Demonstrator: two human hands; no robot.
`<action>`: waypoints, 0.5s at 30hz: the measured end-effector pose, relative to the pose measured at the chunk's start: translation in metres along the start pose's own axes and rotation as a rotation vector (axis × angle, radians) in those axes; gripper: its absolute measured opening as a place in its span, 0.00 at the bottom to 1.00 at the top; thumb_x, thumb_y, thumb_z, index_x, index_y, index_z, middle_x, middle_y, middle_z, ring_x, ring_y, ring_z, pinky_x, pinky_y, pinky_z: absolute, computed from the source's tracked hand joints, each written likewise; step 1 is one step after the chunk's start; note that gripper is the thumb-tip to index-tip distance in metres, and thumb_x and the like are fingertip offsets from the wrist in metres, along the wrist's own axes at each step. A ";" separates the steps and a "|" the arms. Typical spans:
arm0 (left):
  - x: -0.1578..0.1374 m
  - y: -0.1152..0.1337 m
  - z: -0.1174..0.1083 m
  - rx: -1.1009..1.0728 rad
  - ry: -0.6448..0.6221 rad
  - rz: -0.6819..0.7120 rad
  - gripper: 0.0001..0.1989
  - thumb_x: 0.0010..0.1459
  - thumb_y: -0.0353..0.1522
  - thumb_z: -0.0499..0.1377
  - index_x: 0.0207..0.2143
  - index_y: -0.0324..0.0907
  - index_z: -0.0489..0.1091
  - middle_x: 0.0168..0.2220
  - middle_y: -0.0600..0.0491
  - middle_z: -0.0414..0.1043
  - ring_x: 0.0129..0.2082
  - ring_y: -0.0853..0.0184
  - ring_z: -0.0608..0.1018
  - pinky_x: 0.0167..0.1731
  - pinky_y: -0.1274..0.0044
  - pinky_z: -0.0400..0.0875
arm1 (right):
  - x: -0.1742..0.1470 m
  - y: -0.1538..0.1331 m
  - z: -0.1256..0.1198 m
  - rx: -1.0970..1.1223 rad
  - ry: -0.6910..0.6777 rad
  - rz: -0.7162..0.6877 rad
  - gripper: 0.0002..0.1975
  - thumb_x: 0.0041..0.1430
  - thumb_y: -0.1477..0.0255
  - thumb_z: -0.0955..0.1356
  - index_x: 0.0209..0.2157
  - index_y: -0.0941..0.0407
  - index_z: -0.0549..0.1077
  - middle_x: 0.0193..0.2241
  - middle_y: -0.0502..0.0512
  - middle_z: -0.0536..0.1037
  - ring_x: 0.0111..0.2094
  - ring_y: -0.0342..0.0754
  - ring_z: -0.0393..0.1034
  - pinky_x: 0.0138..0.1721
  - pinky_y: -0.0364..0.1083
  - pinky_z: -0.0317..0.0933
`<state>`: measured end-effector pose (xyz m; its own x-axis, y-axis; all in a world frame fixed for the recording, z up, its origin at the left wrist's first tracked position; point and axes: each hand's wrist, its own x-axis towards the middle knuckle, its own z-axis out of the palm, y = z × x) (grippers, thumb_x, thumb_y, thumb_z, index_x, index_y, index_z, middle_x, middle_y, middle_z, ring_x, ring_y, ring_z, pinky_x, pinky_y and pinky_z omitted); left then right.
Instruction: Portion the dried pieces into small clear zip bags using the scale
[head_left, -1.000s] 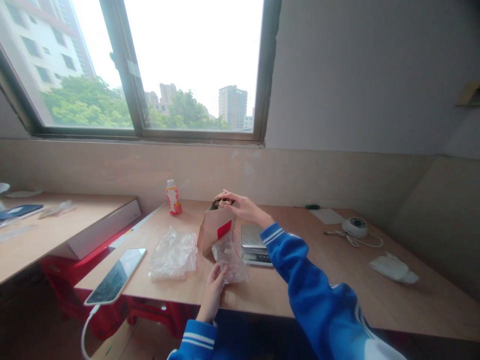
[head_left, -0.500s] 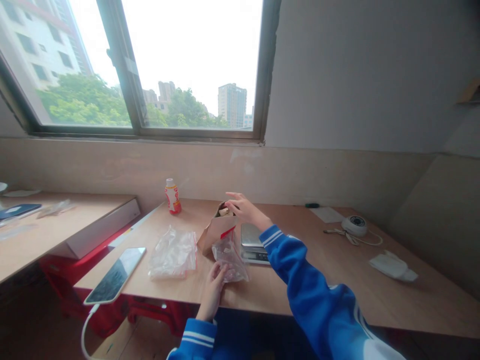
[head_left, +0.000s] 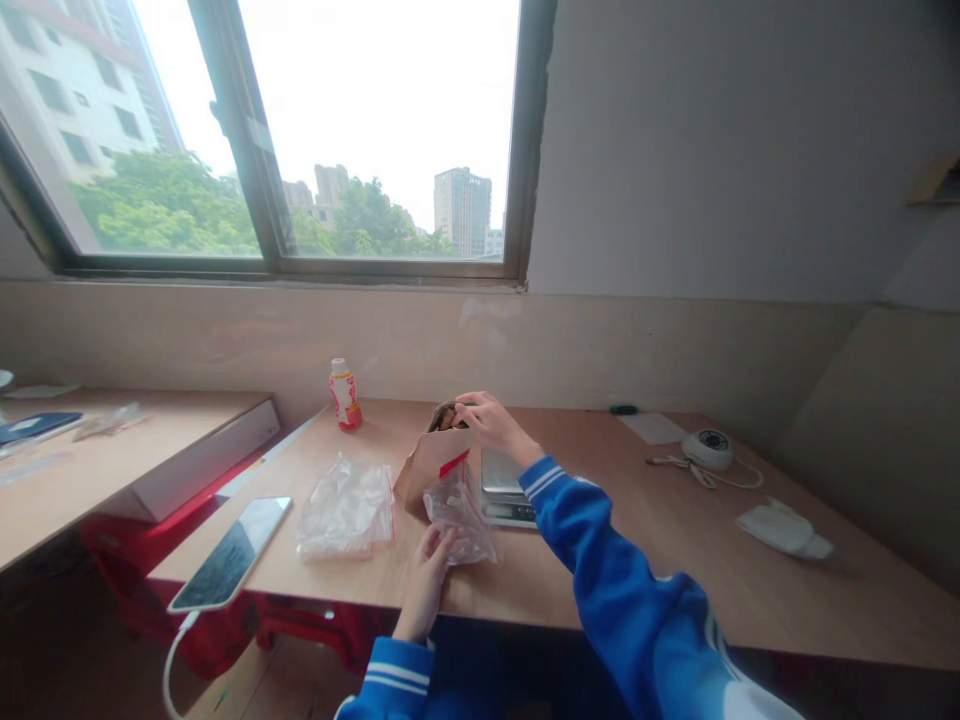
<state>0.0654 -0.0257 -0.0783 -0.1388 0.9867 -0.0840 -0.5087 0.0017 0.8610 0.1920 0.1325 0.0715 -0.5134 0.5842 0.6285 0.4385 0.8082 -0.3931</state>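
A brown paper bag (head_left: 430, 462) stands open on the table, tilted, with brown pieces (head_left: 448, 418) showing in its mouth; their kind I cannot make out. My right hand (head_left: 491, 422) is at the bag's right rim, fingers bent and drawn together over the opening; what they pinch, if anything, is hidden. In front of the paper bag, a clear zip bag with a red strip (head_left: 466, 520) leans against it. My left hand (head_left: 430, 568) is closed on the zip bag's lower left edge. Behind my right wrist, a small digital scale (head_left: 504, 480) is partly covered by the sleeve.
More clear zip bags (head_left: 346, 508) lie to the left, beside a phone (head_left: 234, 552) with a charging cable. A drink bottle (head_left: 345, 396) stands at the back. On the right are a white camera (head_left: 708, 452) with its cord and a crumpled white packet (head_left: 784, 530).
My right hand's fingers have curled in and dropped toward the paper bag's mouth. A pale piece seen at the opening no longer shows there. My left hand stays on the zip bag.
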 end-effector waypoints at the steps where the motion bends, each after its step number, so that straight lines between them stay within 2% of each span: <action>1: 0.000 0.000 0.000 0.001 0.007 -0.002 0.20 0.41 0.41 0.69 0.34 0.39 0.73 0.35 0.49 0.76 0.38 0.61 0.78 0.40 0.73 0.71 | -0.001 0.000 -0.001 0.012 0.006 0.008 0.25 0.67 0.59 0.56 0.27 0.54 0.79 0.45 0.57 0.75 0.50 0.51 0.65 0.54 0.53 0.55; 3: 0.000 0.001 0.001 0.002 0.013 -0.005 0.20 0.40 0.41 0.68 0.34 0.40 0.73 0.35 0.49 0.76 0.38 0.60 0.78 0.40 0.73 0.71 | -0.004 -0.003 -0.004 0.061 0.043 0.018 0.22 0.65 0.58 0.58 0.31 0.54 0.78 0.47 0.58 0.74 0.51 0.51 0.64 0.55 0.53 0.55; 5: 0.000 0.001 0.001 -0.005 0.003 -0.004 0.20 0.41 0.41 0.68 0.35 0.40 0.74 0.36 0.48 0.76 0.38 0.60 0.78 0.40 0.72 0.71 | -0.009 -0.010 -0.011 0.121 0.048 0.006 0.18 0.62 0.57 0.62 0.40 0.54 0.76 0.50 0.58 0.72 0.54 0.51 0.62 0.56 0.52 0.55; 6: -0.001 0.001 0.001 -0.007 -0.005 -0.003 0.20 0.41 0.41 0.68 0.36 0.40 0.74 0.37 0.47 0.76 0.39 0.60 0.77 0.40 0.72 0.71 | -0.013 -0.014 -0.014 0.139 0.024 -0.004 0.18 0.59 0.57 0.65 0.45 0.53 0.73 0.51 0.58 0.70 0.54 0.51 0.61 0.56 0.53 0.54; 8: -0.006 0.002 0.000 0.011 -0.006 0.001 0.20 0.42 0.40 0.67 0.38 0.40 0.74 0.39 0.47 0.76 0.40 0.59 0.77 0.39 0.73 0.71 | -0.021 -0.019 -0.020 0.135 -0.055 -0.019 0.29 0.51 0.57 0.71 0.53 0.51 0.67 0.53 0.57 0.69 0.55 0.53 0.60 0.58 0.55 0.51; 10: -0.014 0.007 -0.004 0.084 0.018 0.017 0.20 0.42 0.39 0.65 0.39 0.40 0.74 0.37 0.49 0.76 0.38 0.61 0.76 0.36 0.75 0.70 | -0.028 -0.021 -0.022 0.097 -0.111 -0.017 0.38 0.44 0.58 0.75 0.57 0.49 0.62 0.54 0.56 0.68 0.56 0.55 0.59 0.59 0.57 0.47; 13: -0.029 0.033 -0.014 0.286 0.035 0.105 0.21 0.44 0.39 0.62 0.42 0.42 0.74 0.26 0.54 0.72 0.25 0.68 0.71 0.26 0.78 0.65 | -0.035 -0.016 -0.017 0.054 -0.080 0.020 0.42 0.43 0.62 0.75 0.59 0.49 0.58 0.53 0.57 0.68 0.55 0.54 0.59 0.58 0.56 0.48; 15: -0.034 0.064 -0.024 0.435 0.033 0.226 0.21 0.46 0.39 0.59 0.43 0.41 0.74 0.24 0.55 0.71 0.23 0.68 0.69 0.25 0.78 0.63 | -0.037 -0.010 -0.011 0.054 -0.035 0.035 0.40 0.45 0.64 0.75 0.59 0.50 0.59 0.51 0.57 0.70 0.53 0.54 0.61 0.56 0.55 0.51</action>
<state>0.0170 -0.0631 -0.0328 -0.2352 0.9646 0.1196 -0.0619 -0.1377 0.9885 0.2144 0.1017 0.0597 -0.5247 0.6135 0.5902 0.4164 0.7897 -0.4507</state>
